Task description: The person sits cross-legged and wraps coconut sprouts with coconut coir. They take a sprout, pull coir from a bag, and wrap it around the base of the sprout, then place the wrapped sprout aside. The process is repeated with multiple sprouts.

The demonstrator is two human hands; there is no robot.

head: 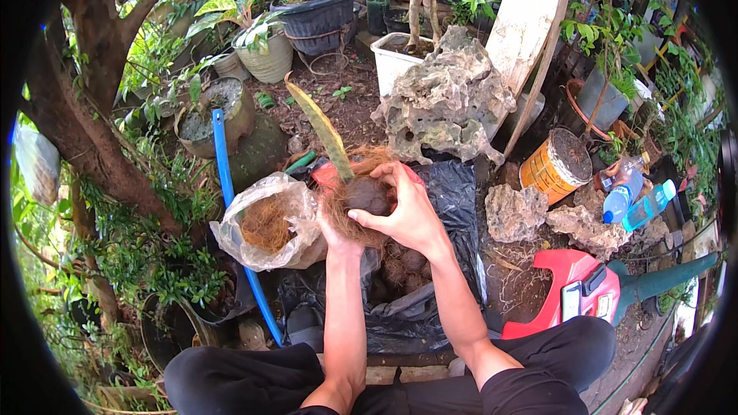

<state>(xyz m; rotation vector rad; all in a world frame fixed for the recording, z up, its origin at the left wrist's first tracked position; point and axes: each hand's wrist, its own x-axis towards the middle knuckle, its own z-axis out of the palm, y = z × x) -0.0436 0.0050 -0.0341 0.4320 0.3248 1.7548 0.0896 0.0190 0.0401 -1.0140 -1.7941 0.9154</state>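
Observation:
A dark brown ball (pixel 369 197) rests in a nest of coconut fibre (pixel 364 234) between my hands. From its far side a long yellow-green leaf (pixel 323 129), like a snake plant's, sticks up. My left hand (pixel 336 236) supports the fibre from below, its fingers largely hidden. With thumb and fingers spread around the ball, my right hand (pixel 410 207) grips it from the right. Behind the hands, something red (pixel 328 176) is partly covered. Below them, several brown fibrous balls (pixel 410 265) lie on black plastic sheeting (pixel 455 213).
At left, a clear plastic bag (pixel 311 236) holds loose coconut fibre (pixel 266 223), beside a curved blue strip (pixel 223 155). A large jagged rock (pixel 447 98) stands ahead. To the right are a red-and-green power tool (pixel 576 288), plastic bottles (pixel 648 206) and an orange bucket (pixel 548 173).

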